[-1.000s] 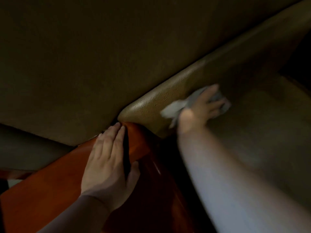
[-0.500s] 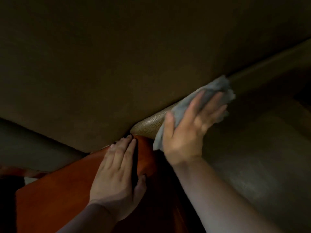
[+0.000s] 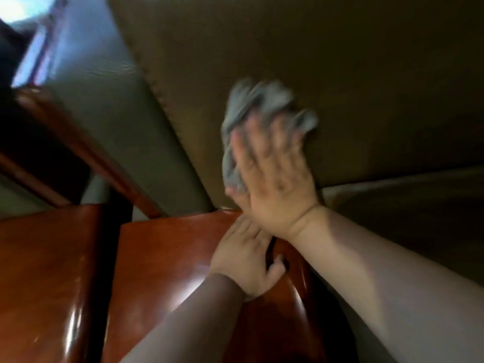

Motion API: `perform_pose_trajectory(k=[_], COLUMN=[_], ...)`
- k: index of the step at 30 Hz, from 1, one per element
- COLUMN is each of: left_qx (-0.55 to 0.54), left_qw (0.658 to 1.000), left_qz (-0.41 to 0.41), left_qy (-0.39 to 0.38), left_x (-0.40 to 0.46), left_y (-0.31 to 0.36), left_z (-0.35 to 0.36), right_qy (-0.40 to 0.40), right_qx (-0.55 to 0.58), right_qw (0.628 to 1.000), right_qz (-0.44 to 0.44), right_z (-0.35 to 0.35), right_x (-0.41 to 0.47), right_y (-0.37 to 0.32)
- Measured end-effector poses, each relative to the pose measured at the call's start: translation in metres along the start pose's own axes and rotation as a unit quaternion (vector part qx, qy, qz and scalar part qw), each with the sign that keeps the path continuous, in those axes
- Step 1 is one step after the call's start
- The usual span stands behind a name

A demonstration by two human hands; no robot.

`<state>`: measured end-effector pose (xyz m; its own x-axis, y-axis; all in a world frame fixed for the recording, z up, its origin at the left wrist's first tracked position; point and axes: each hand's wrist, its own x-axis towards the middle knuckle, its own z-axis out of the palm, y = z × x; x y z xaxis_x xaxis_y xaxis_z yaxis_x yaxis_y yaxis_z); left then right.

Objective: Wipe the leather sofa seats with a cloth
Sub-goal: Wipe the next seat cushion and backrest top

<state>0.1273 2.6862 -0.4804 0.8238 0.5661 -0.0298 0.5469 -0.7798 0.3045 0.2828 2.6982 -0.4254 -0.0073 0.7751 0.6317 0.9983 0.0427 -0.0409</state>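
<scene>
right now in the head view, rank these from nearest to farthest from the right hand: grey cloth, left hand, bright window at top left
1. grey cloth: directly under the right hand, pressed against the olive sofa cushion.
2. left hand: just below the right wrist, resting on the wooden armrest.
3. bright window: far off in the upper left corner.

There are two hands: one right hand (image 3: pixel 272 174) and one left hand (image 3: pixel 245 260), and each comes with one bare forearm. I count one grey cloth (image 3: pixel 251 108), one olive leather back cushion (image 3: pixel 353 61) and one seat cushion (image 3: pixel 419 213) beside it, and one paler leather panel (image 3: pixel 110 108) at the left. There are two glossy red-brown wooden slabs (image 3: pixel 162 258), side by side with one dark gap between them, and one slanted wooden rail (image 3: pixel 78 142) further up.
</scene>
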Motion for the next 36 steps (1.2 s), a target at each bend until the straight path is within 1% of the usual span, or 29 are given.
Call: perform_pose_trajectory(k=[2,3,5,7,8,9,11,12,13,14,15,17,18,19,20,21,22,24,26,27,29,31,34,36], left_qx=[-0.012,-0.017,-0.048,-0.067,-0.053,-0.040,-0.043,-0.047,-0.045,-0.038,-0.033,-0.030,-0.025,-0.019,-0.011,-0.013,-0.012,-0.005,-0.005,-0.005,-0.003,-0.002,0.003,0.009], left_qw=[0.999,0.996,0.982,0.954,0.935,0.906,0.818,0.780,0.764,0.765,0.774,0.787,0.791,0.794,0.795,0.796,0.797,0.795,0.796,0.798,0.800,0.800,0.800,0.800], left_qz=[-0.049,-0.084,-0.172,-0.275,-0.332,-0.401,-0.552,-0.602,-0.626,-0.629,-0.621,-0.608,-0.605,-0.600,-0.599,-0.598,-0.598,-0.601,-0.600,-0.598,-0.595,-0.596,-0.596,-0.597], left_qy=[0.005,0.013,0.057,0.101,0.116,0.126,0.157,0.162,0.149,0.132,0.118,0.100,0.091,0.094,0.091,0.087,0.081,0.079,0.078,0.074,0.073,0.070,0.066,0.060], left_x=[-0.002,-0.006,-0.020,-0.037,-0.046,-0.057,-0.081,-0.089,-0.096,-0.099,-0.097,-0.092,-0.093,-0.094,-0.094,-0.095,-0.095,-0.095,-0.094,-0.094,-0.094,-0.094,-0.093,-0.093], left_y=[0.004,0.006,0.009,0.002,-0.008,-0.020,-0.048,-0.058,-0.064,-0.067,-0.067,-0.065,-0.064,-0.064,-0.065,-0.065,-0.065,-0.063,-0.064,-0.064,-0.063,-0.064,-0.064,-0.064], left_z=[0.002,-0.001,-0.004,-0.005,-0.007,-0.010,-0.018,-0.019,-0.019,-0.016,-0.011,-0.007,-0.007,-0.008,-0.009,-0.010,-0.010,-0.009,-0.011,-0.011,-0.011,-0.010,-0.009,-0.011], right_qy=[-0.082,-0.100,-0.100,-0.078,-0.068,-0.058,-0.039,-0.042,-0.052,-0.067,-0.084,-0.133,-0.150,-0.161,-0.154,-0.131,-0.101,-0.029,0.033,0.045,0.031,-0.027,-0.108,-0.110], right_qx=[-0.072,-0.118,-0.165,-0.156,-0.138,-0.119,-0.108,-0.111,-0.115,-0.127,-0.147,-0.151,-0.145,-0.163,-0.199,-0.226,-0.222,-0.165,-0.168,-0.184,-0.205,-0.209,-0.231,-0.258], right_qw=[0.988,0.977,0.966,0.974,0.981,0.987,0.993,0.993,0.991,0.986,0.975,0.944,0.932,0.918,0.908,0.908,0.924,0.969,0.978,0.974,0.964,0.952,0.921,0.909], right_qz=[-0.108,-0.149,-0.172,-0.142,-0.116,-0.086,-0.024,-0.019,-0.041,-0.081,-0.142,-0.263,-0.297,-0.325,-0.336,-0.327,-0.294,-0.183,-0.123,-0.126,-0.167,-0.220,-0.294,-0.309], right_z=[0.009,0.004,-0.020,-0.042,-0.046,-0.047,-0.030,-0.016,0.000,0.016,0.031,0.044,0.044,0.041,0.035,0.029,0.025,0.024,0.029,0.032,0.041,0.043,0.042,0.039], right_x=[-0.020,-0.018,0.000,0.026,0.035,0.041,0.038,0.031,0.021,0.006,-0.008,-0.025,-0.030,-0.029,-0.024,-0.014,-0.002,0.024,0.039,0.038,0.025,0.001,-0.025,-0.025], right_y=[0.009,0.021,0.045,0.060,0.058,0.050,0.025,0.011,-0.002,-0.009,-0.011,-0.004,0.001,0.005,0.006,0.005,0.000,-0.017,-0.027,-0.027,-0.021,-0.011,0.006,0.006])
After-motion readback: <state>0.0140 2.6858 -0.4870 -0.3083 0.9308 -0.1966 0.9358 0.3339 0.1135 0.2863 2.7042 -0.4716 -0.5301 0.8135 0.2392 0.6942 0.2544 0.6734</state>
